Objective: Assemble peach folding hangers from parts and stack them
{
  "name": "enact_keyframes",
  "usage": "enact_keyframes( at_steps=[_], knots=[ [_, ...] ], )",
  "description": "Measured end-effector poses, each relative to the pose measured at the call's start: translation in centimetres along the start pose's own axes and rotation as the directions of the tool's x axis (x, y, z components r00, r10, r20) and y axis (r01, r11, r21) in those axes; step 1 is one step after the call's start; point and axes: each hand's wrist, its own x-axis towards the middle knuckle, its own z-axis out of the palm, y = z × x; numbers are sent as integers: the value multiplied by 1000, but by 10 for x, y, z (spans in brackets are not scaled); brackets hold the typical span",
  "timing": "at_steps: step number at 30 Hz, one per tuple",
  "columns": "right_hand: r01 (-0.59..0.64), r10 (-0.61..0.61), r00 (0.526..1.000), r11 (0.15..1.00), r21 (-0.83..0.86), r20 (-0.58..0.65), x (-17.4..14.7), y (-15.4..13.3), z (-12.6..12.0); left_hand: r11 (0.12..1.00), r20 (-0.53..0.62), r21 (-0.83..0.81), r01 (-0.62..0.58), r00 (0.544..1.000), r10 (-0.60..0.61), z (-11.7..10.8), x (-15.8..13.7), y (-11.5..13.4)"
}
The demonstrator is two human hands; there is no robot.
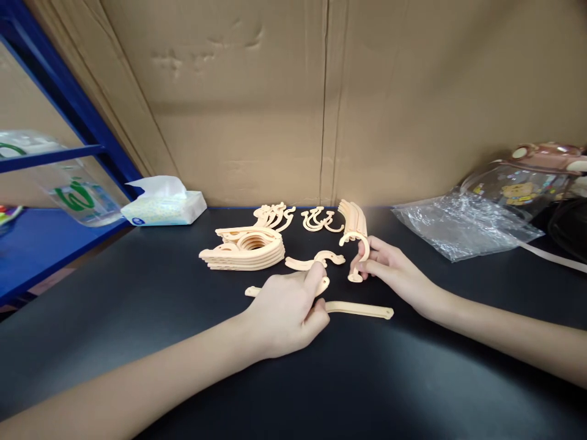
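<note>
- As the left forearm slants up from the lower left, stacked curved pieces lie beyond it on the worktop.
- Left hand: knuckles upward, thumb and fingers closed on one end of a straight strip jutting rightward.
- Right hand: reaching in from the right, pinching a curved hook just before a row of arched pieces.

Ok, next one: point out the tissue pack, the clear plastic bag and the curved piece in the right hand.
Tissue pack (166,211): head view, on its front side.
Plastic bag (458,225): head view, on its crinkled middle.
Curved piece (367,250): head view, on its bend.
</note>
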Motion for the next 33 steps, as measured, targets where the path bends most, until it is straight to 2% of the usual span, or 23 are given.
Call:
enact_keyframes(
  at_steps=[3, 6, 12, 19, 29, 33],
  knots=[
    [26, -25, 1000, 997, 71, -14, 3, 0, 9, 991, -19, -116, -59, 998, 57, -1, 0, -1],
    [38, -46, 998, 986, 164, 45, 4, -2, 12, 982, -46, -172, -73, 997, 66, 0, 0, -4],
    [5, -46, 989, 962, 271, 144, 1, -4, 9, 987, -120, -137, -85, 990, 69, 2, 1, -5],
    [-111, 56, 987, 919, 378, 153, 2, -5, 6, 987, -93, -125, -101, 992, 90, 1, 1, -7],
    [-165, 70, 963, 918, 361, 262, 5, -5, 1, 974, -149, -188, -124, 984, 96, 1, 1, -10],
    [-170, 75, 962, 918, 359, 264, 5, -5, 2, 968, -152, -222, -120, 984, 87, 0, 2, -11]
  ],
)
